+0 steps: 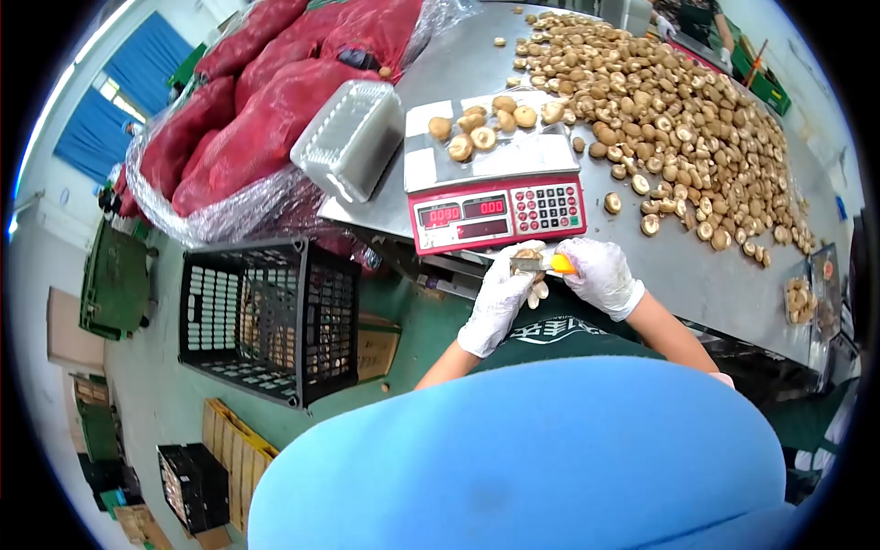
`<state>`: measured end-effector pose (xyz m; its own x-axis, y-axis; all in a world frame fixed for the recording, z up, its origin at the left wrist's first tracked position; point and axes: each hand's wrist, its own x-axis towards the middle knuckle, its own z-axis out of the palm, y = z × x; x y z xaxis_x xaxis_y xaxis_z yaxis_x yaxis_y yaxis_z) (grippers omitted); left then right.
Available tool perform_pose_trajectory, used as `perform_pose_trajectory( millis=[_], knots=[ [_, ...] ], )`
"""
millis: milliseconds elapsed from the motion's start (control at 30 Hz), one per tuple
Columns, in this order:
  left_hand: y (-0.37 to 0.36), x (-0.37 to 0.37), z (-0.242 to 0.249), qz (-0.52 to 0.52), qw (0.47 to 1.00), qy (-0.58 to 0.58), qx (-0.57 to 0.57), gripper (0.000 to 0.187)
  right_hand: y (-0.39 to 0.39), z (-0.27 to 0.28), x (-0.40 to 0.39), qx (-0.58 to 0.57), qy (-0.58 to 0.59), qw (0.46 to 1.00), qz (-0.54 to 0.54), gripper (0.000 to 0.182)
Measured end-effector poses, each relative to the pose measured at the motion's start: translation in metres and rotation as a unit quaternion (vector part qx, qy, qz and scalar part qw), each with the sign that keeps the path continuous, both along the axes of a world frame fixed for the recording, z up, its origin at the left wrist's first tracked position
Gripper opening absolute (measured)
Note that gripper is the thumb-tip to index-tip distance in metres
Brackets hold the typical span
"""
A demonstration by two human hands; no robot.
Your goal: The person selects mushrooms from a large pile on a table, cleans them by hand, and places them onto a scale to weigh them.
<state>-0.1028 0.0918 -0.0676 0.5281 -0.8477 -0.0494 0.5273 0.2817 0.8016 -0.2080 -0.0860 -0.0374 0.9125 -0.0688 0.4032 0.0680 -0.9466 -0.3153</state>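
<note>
In front of the scale, my gloved left hand (498,302) is closed around a mushroom (526,254). My gloved right hand (602,275) grips a knife (562,265) by its yellow handle, and the blade lies across the mushroom. Just beyond both hands stands a red digital scale (500,231) with lit digits. Several mushrooms (483,137) rest on its metal platform, some stem side up. To the right, a large heap of mushrooms (678,119) spreads over the metal table (623,243).
Stacked clear plastic trays (353,137) stand left of the scale, beside red mesh sacks (275,119) in plastic wrap. A black crate (328,321) is below the table's left side. A filled tray (800,301) sits at the right edge. Another person (697,18) is across the table.
</note>
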Motion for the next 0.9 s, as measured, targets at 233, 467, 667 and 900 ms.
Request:
perform_pose_trajectory(
  millis=[233,467,667,900],
  knots=[
    [-0.007,-0.002,0.004,-0.016,0.995,-0.095,0.022,0.052,-0.077,-0.025,-0.018,0.053,0.004,0.969,-0.242,0.023],
    [-0.024,0.014,0.000,0.002,0.998,-0.049,0.024,0.051,-0.098,-0.034,-0.037,0.103,0.037,0.952,-0.285,0.023],
    [-0.017,0.066,0.046,0.133,0.970,-0.202,0.036,0.044,-0.109,-0.083,-0.035,0.117,-0.009,0.961,-0.250,0.031],
    [-0.056,0.162,0.062,0.367,0.655,-0.654,0.090,0.054,-0.108,-0.069,-0.033,0.029,-0.013,0.960,-0.278,0.041]
  ],
)
